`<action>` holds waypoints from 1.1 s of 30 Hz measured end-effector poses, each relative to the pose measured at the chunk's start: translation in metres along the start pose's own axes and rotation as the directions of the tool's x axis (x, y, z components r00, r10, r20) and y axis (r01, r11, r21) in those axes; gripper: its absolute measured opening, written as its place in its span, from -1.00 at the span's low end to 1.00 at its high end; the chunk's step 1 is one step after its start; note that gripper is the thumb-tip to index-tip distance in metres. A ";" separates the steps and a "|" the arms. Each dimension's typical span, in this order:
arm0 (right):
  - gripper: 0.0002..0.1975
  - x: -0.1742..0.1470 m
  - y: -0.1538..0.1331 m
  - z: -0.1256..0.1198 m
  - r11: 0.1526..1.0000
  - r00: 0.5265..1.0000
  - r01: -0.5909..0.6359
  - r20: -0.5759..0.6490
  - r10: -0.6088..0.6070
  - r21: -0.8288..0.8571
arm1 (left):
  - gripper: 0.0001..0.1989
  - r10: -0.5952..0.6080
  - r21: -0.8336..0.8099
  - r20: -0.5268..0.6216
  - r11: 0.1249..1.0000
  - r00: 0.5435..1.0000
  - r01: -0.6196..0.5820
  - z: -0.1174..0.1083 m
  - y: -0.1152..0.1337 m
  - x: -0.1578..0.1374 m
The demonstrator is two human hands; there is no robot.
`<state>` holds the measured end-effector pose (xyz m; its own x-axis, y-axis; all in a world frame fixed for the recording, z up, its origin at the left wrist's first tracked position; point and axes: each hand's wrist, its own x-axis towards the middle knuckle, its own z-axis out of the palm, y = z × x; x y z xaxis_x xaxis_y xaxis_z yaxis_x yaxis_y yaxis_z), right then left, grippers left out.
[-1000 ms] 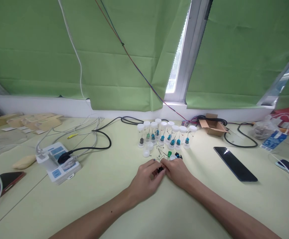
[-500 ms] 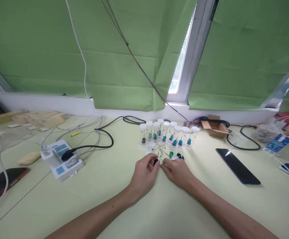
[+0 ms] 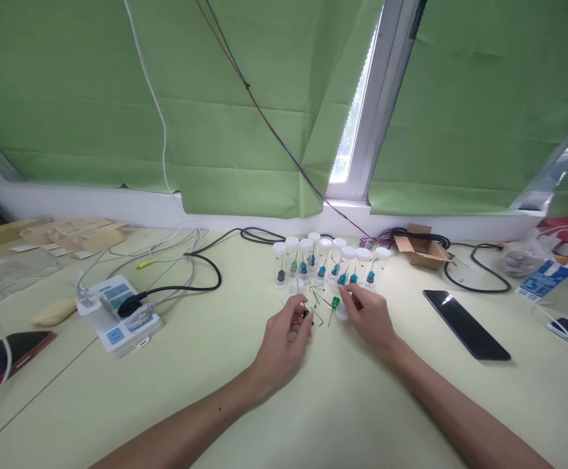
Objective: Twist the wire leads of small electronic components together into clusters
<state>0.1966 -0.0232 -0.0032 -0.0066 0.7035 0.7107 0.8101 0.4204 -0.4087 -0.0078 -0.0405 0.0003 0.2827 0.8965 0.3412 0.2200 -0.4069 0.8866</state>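
Note:
My left hand (image 3: 284, 335) pinches a small black piece with a thin metal pin (image 3: 306, 314) above the table. My right hand (image 3: 368, 316) has thumb and forefinger together by the front of the clear tubes; whatever is between them is hidden. Several clear tubes with white caps (image 3: 325, 243) stand in a cluster, holding blue, green or dark pieces on thin rods. Between my hands lie bent thin metal rods (image 3: 319, 319) and a green piece (image 3: 335, 302). A round white cap or base (image 3: 341, 313) sits partly under my right fingers.
To the left, a white power strip (image 3: 118, 316) has plugs and cables. A black phone (image 3: 466, 326) lies on the right, with an opened cardboard box (image 3: 421, 251) behind it. Black cables (image 3: 218, 264) run along the back, below green blinds (image 3: 245, 150).
My right hand has moved right and away from my left, toward the tubes, uncovering the rods and green piece. My left hand stays in place with the black piece.

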 end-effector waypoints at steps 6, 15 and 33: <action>-0.57 0.012 0.024 -0.014 0.976 0.984 -0.161 0.057 0.171 -0.145 | -0.74 0.110 0.054 0.145 0.992 0.983 -0.118 -0.001 -0.004 0.002; -0.59 0.014 0.030 -0.017 0.919 0.856 -0.221 0.387 0.344 -0.327 | -0.68 0.078 0.074 0.171 0.993 0.982 -0.092 -0.002 -0.007 0.004; -0.61 0.010 0.024 -0.012 0.896 0.810 -0.210 0.443 0.383 -0.391 | -0.71 0.039 0.192 0.137 0.979 0.990 -0.066 -0.003 -0.001 0.004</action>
<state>0.2235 -0.0129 0.0013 0.0454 0.9852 0.1654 0.9564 0.0049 -0.2919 -0.0096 -0.0364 0.0016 0.4167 0.8471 0.3298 0.3765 -0.4910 0.7856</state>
